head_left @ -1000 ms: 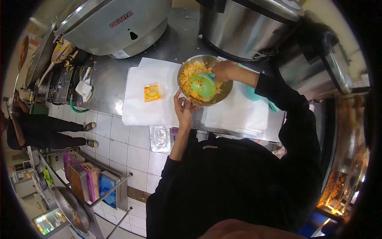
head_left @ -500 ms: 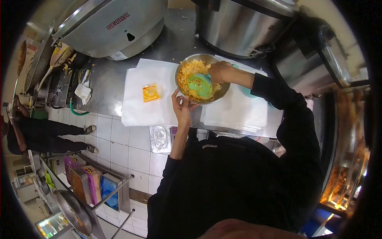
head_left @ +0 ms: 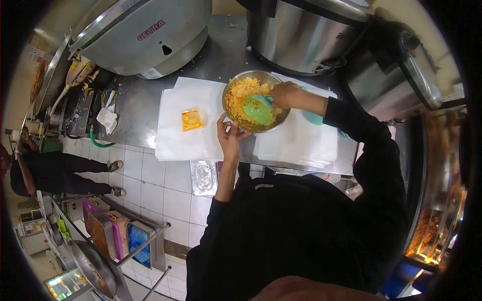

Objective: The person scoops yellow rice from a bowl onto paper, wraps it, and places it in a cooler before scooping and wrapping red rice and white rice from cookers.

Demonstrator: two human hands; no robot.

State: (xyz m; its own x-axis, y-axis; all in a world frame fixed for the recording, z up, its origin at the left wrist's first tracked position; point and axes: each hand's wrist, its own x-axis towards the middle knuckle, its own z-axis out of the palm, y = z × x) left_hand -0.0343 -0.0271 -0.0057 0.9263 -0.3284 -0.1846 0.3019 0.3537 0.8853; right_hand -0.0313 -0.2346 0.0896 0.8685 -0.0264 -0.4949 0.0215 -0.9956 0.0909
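Observation:
A steel mixing bowl [head_left: 282, 119] of orange-yellow rice [head_left: 245, 87] stands on sheets of white paper on the counter. My left hand [head_left: 230, 136] grips its near-left rim, thumb on top and fingers below. Closed on the handle of a green plastic cup [head_left: 257, 111], my right hand [head_left: 285, 95] keeps it inside the bowl, against the rice. Reddish bits cling to the cup. To the left, a small clear packet with orange sauce [head_left: 192, 119] lies on the paper. A pale green dish [head_left: 314, 118] is partly hidden beneath my right forearm.
Behind the bowl stand a large grey rice cooker [head_left: 150, 40] and steel cookers [head_left: 306, 37]. White paper stacks [head_left: 296, 145] reach the counter's front edge. At far left, another person [head_left: 55, 173] stands near a rack with trays [head_left: 138, 243]. A foil-like tray [head_left: 204, 178] is below the counter.
My right hand has shifted slightly right, drawing the green cup a little the same way in the bowl. My left hand stays on the rim. The view has shifted slightly.

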